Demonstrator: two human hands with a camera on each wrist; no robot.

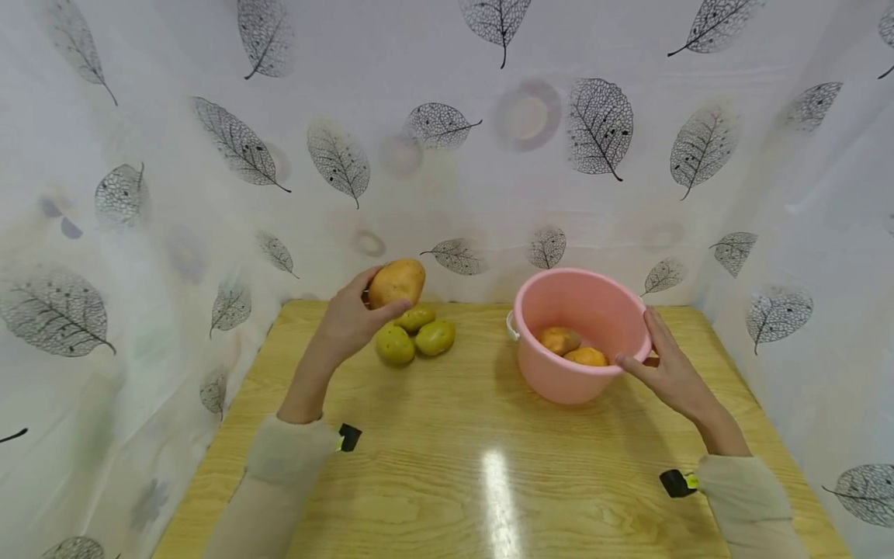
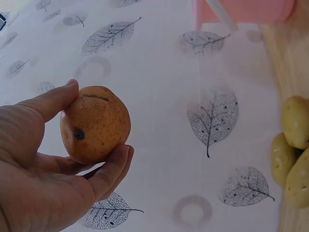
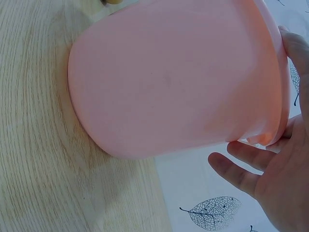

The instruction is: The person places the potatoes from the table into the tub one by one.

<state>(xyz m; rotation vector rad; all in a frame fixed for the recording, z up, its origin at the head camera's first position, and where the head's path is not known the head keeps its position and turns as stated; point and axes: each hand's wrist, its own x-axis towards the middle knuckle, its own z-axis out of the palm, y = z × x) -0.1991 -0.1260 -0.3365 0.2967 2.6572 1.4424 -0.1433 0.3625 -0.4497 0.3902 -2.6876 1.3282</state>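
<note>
My left hand (image 1: pixel 363 310) grips a brown potato (image 1: pixel 396 282) and holds it in the air above three greenish potatoes (image 1: pixel 415 335) on the wooden table (image 1: pixel 447 466). In the left wrist view the thumb and fingers curl round that potato (image 2: pixel 95 123), and the pile (image 2: pixel 291 150) lies at the right edge. A pink plastic bucket (image 1: pixel 580 334) stands right of centre with two brown potatoes (image 1: pixel 573 346) inside. My right hand (image 1: pixel 663 361) holds its rim at the near right, fingers over the edge. The right wrist view shows the bucket wall (image 3: pixel 169 82) and the hand's fingers (image 3: pixel 289 159) at its rim.
White sheets printed with grey leaves (image 1: pixel 601 124) close the table in at the back and both sides. The bucket has a small white handle lug (image 1: pixel 512 326) on its left. Bare glossy wood (image 1: pixel 489 481) lies between my forearms.
</note>
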